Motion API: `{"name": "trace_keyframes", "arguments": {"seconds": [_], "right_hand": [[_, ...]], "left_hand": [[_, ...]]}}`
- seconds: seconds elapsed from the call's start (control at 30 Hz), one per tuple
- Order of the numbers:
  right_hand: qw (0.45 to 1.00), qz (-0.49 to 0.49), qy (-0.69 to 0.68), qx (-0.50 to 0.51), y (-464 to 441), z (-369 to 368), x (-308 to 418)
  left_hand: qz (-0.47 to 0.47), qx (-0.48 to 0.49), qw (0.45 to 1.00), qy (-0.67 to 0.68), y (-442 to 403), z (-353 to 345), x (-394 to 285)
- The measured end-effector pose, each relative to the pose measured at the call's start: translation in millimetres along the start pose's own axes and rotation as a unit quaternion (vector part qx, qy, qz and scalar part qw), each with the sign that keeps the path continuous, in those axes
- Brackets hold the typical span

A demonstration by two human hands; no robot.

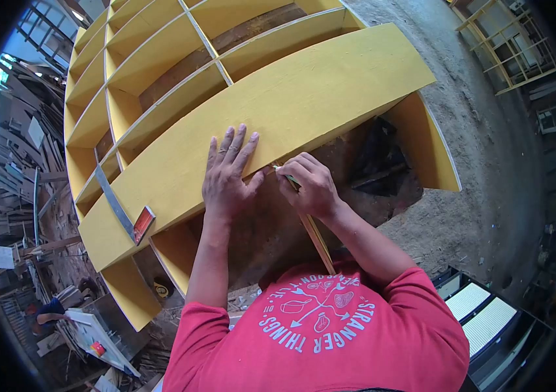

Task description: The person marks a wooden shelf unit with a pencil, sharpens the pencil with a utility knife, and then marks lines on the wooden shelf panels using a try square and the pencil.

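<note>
Handling, judged by eye. The gridded frame (124,111) is probably heavy and rigid as a whole; its panel edges offer the firmest hold, best taken at two well-separated places. The broad yellow board (291,108) lies across the near part of the frame — loose or fixed, cannot tell. Looks stiff, moderately heavy, not fragile; the painted face may be a little slick under a flat palm, so the long edges are the better place to take hold. The try square (120,210) should be light and stiff, best lifted by its handle. The thin implement (279,169) is likely light and easily rolled between fingertips; hold close to the tip.

State of grip: left grip (229,173) released, palm down and fingers spread on the board near its lower edge. Right grip (310,183) pinching the thin implement at that same edge, just beside the left.

Appearance. Frame: yellow, with pale-edged dividers forming open bays. Board: matt yellow, long, gently bowed in this wide-angle view. Square: grey blade, red-orange handle, lying on the board. Implement: pale-tipped, pencil-like — mostly hidden by fingers.
</note>
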State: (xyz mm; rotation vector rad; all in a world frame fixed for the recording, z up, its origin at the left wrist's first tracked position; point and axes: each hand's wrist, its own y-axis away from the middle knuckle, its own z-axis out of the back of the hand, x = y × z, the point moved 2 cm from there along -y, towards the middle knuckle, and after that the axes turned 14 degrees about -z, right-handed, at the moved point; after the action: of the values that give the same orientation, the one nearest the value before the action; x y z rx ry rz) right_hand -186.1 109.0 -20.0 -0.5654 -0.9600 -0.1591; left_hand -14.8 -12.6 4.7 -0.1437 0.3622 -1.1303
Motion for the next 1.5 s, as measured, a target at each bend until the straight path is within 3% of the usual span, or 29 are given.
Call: {"name": "trace_keyframes", "arguments": {"seconds": [1.23,1.43,1.5], "right_hand": [[1.000,0.007,-0.006,-0.016,3.8,0.4,4.9],[0.990,-0.014,-0.056,-0.131,29.8,30.6,13.7],[0.989,-0.044,-0.077,-0.120,51.4,38.5,9.2]], "left_hand": [[-0.011,-0.003,1.000,-0.002,1.4,-0.2,-0.6],[-0.036,-0.028,0.999,0.002,-1.5,-1.9,-3.2],[-0.065,-0.028,0.997,-0.026,3.7,-14.6,11.1]]}}
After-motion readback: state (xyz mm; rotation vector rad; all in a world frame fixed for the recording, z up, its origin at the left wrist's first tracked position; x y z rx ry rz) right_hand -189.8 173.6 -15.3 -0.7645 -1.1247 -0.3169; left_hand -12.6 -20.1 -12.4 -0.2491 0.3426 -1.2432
